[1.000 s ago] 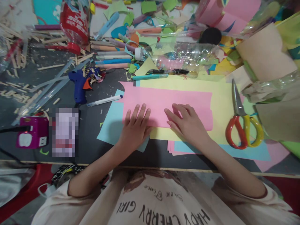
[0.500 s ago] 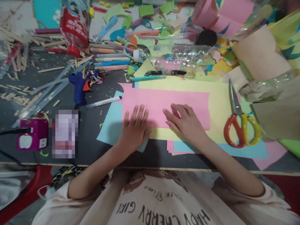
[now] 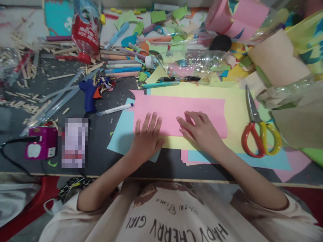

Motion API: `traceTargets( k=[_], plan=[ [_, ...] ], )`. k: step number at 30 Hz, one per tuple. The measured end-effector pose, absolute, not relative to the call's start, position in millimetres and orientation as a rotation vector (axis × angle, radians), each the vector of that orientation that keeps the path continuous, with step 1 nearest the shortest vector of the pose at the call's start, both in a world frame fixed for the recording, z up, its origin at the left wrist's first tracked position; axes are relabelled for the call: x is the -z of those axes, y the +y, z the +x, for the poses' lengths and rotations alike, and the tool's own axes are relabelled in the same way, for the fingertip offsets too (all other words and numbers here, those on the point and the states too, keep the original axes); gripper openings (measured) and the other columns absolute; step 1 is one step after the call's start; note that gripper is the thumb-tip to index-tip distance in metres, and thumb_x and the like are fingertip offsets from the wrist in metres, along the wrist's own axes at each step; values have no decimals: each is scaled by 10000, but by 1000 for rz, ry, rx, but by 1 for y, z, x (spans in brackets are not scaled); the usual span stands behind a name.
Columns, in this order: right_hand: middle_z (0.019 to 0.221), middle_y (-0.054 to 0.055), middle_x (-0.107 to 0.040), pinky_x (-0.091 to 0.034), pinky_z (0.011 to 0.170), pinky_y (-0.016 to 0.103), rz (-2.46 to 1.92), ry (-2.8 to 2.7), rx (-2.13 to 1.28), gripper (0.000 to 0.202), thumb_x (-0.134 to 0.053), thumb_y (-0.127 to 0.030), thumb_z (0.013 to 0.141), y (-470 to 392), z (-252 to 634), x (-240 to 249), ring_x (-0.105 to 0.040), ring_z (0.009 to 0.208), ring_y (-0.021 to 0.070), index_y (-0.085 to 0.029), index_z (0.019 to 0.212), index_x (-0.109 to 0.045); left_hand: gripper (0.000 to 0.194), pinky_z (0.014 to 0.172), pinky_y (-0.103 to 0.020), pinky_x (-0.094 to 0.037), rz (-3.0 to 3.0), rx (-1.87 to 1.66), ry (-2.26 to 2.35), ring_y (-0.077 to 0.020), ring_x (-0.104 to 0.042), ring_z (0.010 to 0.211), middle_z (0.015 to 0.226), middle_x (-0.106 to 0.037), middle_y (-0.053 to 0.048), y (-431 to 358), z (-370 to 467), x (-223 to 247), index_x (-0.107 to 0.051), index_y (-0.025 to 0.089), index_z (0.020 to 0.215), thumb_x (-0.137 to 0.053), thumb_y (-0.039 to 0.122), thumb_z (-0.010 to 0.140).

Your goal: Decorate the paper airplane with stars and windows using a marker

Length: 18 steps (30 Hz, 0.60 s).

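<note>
A pink sheet of paper (image 3: 166, 107), with what looks like a folded edge towards me, lies in front of me. My left hand (image 3: 145, 137) rests on its near left part, fingers stretched out and flat. On the near right part lies my right hand (image 3: 199, 129), its fingers apart and slightly bent. Neither hand holds anything. Beneath the pink paper are a yellow sheet (image 3: 238, 117) and a light blue sheet (image 3: 119, 137). To the right, scissors (image 3: 258, 126) with one red and one yellow handle lie partly on the yellow sheet.
A blue glue gun (image 3: 88, 94) and a white marker (image 3: 114, 109) lie to the left. Nearer me are a purple box (image 3: 41, 143) and a blurred-out rectangular item (image 3: 73, 143). Clear plastic bottle (image 3: 191, 64), markers, sticks and paper scraps crowd the back.
The whole view has shifted slightly, so things at the left appear a little further right. Both hands stay in the same places on the pink paper.
</note>
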State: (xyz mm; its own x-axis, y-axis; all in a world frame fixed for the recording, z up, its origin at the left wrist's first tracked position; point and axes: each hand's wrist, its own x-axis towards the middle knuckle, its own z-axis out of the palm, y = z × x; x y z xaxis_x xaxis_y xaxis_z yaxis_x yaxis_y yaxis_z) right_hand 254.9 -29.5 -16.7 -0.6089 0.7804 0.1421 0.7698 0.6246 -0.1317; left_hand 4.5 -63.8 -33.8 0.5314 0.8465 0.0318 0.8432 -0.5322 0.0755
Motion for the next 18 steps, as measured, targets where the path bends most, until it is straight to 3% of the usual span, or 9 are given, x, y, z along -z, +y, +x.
traceTargets(
  k=[18],
  plan=[
    [1221,183,-679,-503,979,465,-1204,-2608,-45,316,-485,-291,1040,-28,256,16,-555,1100,304,-138,1266,-644,664,1237,-552,-224,2737,-137,1501,-377,-386,1526,1606,-444,-234,-63,6,31,-328,38,1613,-324,435,1081]
  ],
)
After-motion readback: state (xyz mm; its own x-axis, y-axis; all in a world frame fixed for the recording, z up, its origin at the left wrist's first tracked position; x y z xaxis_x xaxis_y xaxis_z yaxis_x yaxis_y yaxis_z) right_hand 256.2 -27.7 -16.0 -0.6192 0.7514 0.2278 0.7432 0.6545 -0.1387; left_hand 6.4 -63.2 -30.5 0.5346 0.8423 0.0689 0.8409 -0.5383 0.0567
